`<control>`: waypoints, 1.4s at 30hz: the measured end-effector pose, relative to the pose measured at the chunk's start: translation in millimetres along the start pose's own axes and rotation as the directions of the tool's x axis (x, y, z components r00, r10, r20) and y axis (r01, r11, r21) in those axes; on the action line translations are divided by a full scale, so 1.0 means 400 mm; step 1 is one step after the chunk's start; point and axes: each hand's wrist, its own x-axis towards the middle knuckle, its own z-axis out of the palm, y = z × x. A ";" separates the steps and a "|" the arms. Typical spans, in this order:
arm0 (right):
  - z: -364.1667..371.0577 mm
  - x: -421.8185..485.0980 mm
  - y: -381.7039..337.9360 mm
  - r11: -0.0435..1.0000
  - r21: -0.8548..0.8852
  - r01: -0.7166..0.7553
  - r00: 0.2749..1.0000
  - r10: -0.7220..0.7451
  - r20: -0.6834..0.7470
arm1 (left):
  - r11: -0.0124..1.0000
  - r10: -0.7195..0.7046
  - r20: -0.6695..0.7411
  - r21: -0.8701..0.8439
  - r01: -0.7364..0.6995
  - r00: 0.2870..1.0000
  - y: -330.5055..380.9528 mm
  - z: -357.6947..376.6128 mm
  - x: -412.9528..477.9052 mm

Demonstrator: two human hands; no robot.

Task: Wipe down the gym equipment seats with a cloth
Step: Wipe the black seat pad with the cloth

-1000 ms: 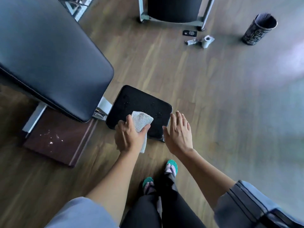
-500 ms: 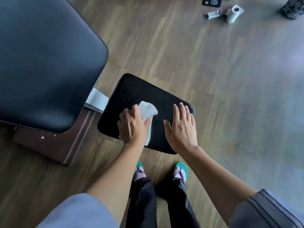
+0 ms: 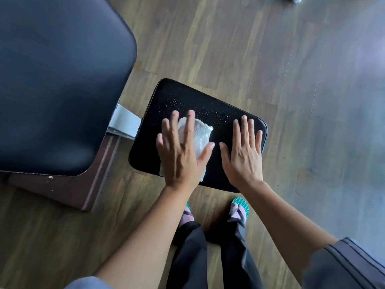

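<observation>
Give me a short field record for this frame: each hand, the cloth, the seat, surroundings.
left hand: flat, fingers spread, pressing the white cloth onto the small black seat
right hand: flat on the same seat beside the cloth, holding nothing
seat surface: droplets on its far part
surroundings: large dark pad to the left, wooden floor

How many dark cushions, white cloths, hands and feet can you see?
Dark cushions: 2 (small seat, big pad)
White cloth: 1
Hands: 2 (left hand, right hand)
Feet: 2 (left foot, right foot)
Total: 7
</observation>
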 end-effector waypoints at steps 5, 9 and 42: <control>0.012 -0.002 0.005 1.000 0.000 0.002 0.998 -0.002 -0.058 | 0.985 0.173 0.178 -0.018 -0.172 0.969 -0.021 0.032 0.004; 0.017 -0.003 0.008 1.000 0.007 0.001 0.997 0.000 -0.078 | 0.984 0.153 0.226 0.058 -0.170 0.962 -0.032 0.051 0.052; 0.021 -0.005 0.001 0.999 -0.047 -0.017 0.996 0.013 -0.088 | 0.992 0.072 0.155 0.091 -0.087 0.985 -0.090 0.058 0.154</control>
